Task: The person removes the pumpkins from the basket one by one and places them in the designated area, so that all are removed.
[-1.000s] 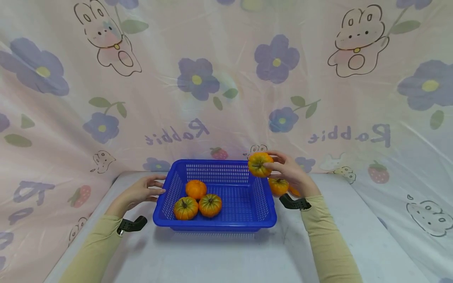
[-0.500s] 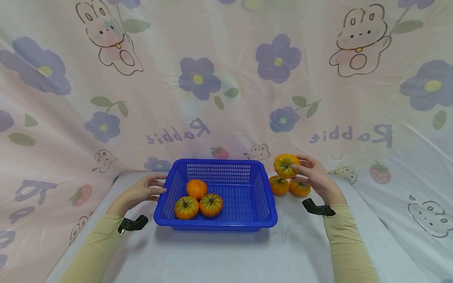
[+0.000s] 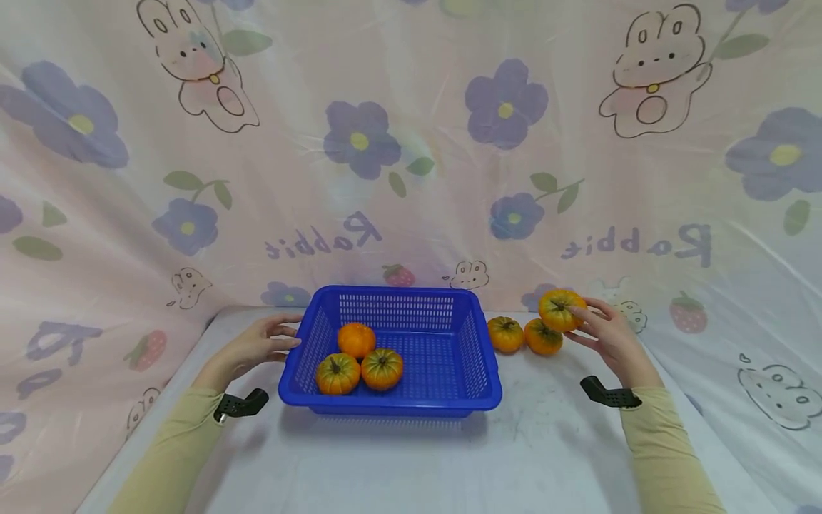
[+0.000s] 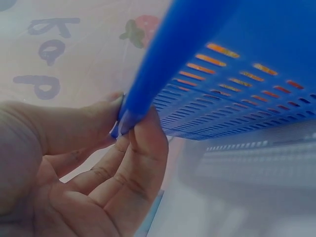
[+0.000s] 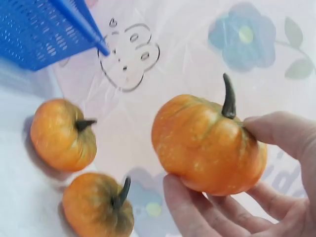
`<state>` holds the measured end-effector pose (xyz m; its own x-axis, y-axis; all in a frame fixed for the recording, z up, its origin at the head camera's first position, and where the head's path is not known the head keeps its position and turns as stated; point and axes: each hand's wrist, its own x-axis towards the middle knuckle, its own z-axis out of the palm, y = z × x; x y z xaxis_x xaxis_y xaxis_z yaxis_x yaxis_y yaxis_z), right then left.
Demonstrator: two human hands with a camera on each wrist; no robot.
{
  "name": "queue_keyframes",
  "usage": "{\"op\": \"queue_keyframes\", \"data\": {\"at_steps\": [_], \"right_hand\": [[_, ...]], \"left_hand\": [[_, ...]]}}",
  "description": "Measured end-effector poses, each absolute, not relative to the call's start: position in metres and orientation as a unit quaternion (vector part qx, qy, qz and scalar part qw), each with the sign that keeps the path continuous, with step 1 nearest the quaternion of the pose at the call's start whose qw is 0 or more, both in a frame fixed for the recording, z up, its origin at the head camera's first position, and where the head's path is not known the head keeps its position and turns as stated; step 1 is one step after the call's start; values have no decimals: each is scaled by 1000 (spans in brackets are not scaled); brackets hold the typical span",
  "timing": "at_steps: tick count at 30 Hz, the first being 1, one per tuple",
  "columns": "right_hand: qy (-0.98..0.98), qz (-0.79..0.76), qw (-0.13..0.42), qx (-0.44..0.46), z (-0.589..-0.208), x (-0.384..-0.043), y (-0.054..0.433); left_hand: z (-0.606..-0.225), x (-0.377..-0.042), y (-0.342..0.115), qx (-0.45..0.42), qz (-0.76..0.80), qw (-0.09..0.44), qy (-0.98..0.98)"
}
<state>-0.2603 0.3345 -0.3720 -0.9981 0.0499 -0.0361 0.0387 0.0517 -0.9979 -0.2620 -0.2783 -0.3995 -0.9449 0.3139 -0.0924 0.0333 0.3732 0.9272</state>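
Note:
My right hand [image 3: 613, 335] grips a small orange pumpkin [image 3: 561, 310] with a green stem, held in the air to the right of the basket. In the right wrist view the thumb lies near the stem and the fingers support the held pumpkin [image 5: 207, 145] from below. My left hand [image 3: 253, 346] pinches the left rim of a blue plastic basket [image 3: 430, 407]; the left wrist view shows thumb and fingers on that rim [image 4: 153, 74]. Inside the basket, at its left side, lie an orange pumpkin [image 3: 356, 340] and two greenish-orange pumpkins [image 3: 337, 374].
Two more pumpkins stand side by side on the white table [image 3: 411, 464], right of the basket: one pumpkin [image 3: 506, 335] close to its wall, another pumpkin [image 3: 543, 338] just below the held one. A curtain [image 3: 424, 200] printed with rabbits and flowers hangs behind.
My right hand has carried its pumpkin rightward from above the basket's right rim, past the two pumpkins on the table, lowering slightly. The left hand and basket stay in place.

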Motion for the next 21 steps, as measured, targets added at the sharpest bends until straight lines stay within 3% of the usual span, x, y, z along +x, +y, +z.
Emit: {"op": "queue_keyframes", "data": {"at_steps": [21], "right_hand": [[-668,740,4,-75,-412,-258,385]], "left_hand": [[-406,-261,-278,98,561,118,813]]}}
